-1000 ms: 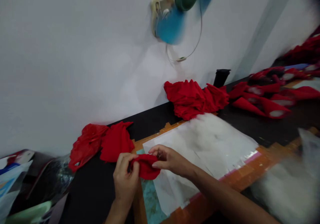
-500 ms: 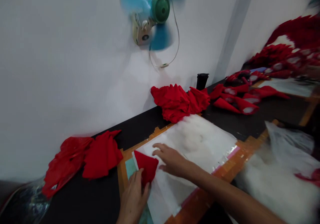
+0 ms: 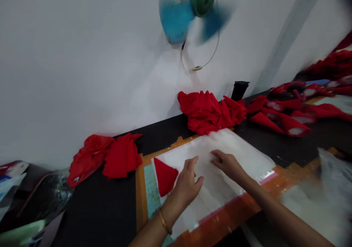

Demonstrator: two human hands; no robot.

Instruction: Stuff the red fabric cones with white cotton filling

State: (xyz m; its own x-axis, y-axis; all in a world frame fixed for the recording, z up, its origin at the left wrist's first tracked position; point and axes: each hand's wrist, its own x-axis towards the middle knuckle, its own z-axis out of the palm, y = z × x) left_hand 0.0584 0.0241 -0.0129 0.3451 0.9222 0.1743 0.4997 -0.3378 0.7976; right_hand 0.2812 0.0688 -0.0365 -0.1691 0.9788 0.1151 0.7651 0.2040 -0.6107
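Note:
A small red triangular cloth piece (image 3: 165, 176) lies flat at the left end of a white sheet (image 3: 220, 199) on the table. Just right of that piece, my left hand (image 3: 189, 179) hovers over the sheet, thumb and fingers apart, holding nothing. My right hand (image 3: 227, 165) is over the middle of the sheet, its fingers loosely bent and slightly apart, with nothing visible in them. Beyond it, white fluffy stuffing (image 3: 220, 138) lies on the sheet's far part; its outline is hard to make out against the white.
Folded red cloth (image 3: 122, 157) and a red plastic bag (image 3: 89, 159) lie left. A red cloth pile (image 3: 209, 111) sits behind the sheet, by a black cup (image 3: 239, 90). Red cones (image 3: 286, 120) lie right. A blue fan (image 3: 177, 19) spins on the wall. White stuffing (image 3: 308, 203) fills the lower right.
My left hand has let go of the red triangular piece and moved right over the sheet. My right hand has shifted right, away from the piece. The view has swung left.

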